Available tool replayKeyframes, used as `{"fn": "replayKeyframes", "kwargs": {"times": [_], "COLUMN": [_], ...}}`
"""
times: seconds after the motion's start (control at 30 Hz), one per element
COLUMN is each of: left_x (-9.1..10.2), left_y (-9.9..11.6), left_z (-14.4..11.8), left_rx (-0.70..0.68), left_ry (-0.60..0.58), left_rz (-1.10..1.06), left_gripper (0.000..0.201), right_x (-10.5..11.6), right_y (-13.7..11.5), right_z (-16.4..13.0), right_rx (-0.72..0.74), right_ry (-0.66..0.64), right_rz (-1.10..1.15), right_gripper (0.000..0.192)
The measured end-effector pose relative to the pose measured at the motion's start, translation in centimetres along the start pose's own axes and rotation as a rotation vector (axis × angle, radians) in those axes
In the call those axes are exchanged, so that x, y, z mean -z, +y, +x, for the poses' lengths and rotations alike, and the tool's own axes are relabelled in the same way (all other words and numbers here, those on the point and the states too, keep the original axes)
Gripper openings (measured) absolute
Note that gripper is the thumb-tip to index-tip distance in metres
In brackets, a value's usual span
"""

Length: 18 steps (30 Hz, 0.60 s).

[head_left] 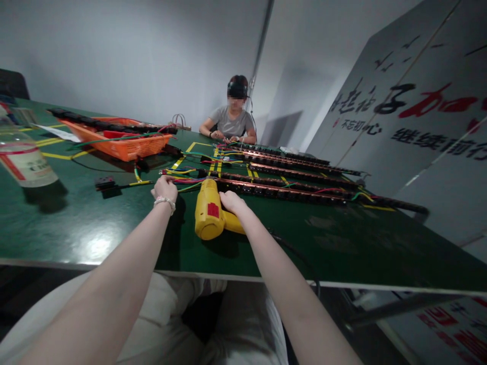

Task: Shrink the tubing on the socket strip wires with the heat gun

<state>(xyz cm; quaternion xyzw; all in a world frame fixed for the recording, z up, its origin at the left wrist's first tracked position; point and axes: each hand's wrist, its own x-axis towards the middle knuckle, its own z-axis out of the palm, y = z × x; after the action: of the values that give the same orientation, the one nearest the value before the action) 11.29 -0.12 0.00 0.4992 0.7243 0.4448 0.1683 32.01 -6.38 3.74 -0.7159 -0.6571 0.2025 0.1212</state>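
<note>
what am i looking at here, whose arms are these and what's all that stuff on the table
The one picture comes from a camera worn on a person's head, looking down at their own bare arms. Their right hand rests on a yellow heat gun lying on the green table. Their left hand, with a bead bracelet, touches a bundle of coloured wires at the end of long black strips with copper bars. Further back sit an orange basket, a bottle, and another person working opposite.

Dim, cool overhead light left a soft glare patch on the green table (95, 246) at lower left, with dark shadows beneath the bottle (23, 157) at left. Wide-angle distortion bowed the frame's edges; the near forearms were soft.
</note>
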Motion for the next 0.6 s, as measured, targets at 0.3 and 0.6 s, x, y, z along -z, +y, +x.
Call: {"fn": "replayKeyframes", "kwargs": {"times": [0.3, 0.6], "left_x": [0.0, -0.5], "left_y": [-0.7, -1.9], "left_z": [0.8, 2.6], "left_rx": [0.024, 0.096], "left_ry": [-0.002, -0.001], "left_rz": [-0.055, -0.323], "left_gripper": [0.034, 0.039], "right_x": [-2.5, -2.8], "right_y": [-5.0, -5.7], "right_z": [-0.1, 0.3], "right_rx": [0.131, 0.201], "right_ry": [-0.034, -0.043], "right_rz": [0.007, 0.008], "right_gripper": [0.053, 0.054]}}
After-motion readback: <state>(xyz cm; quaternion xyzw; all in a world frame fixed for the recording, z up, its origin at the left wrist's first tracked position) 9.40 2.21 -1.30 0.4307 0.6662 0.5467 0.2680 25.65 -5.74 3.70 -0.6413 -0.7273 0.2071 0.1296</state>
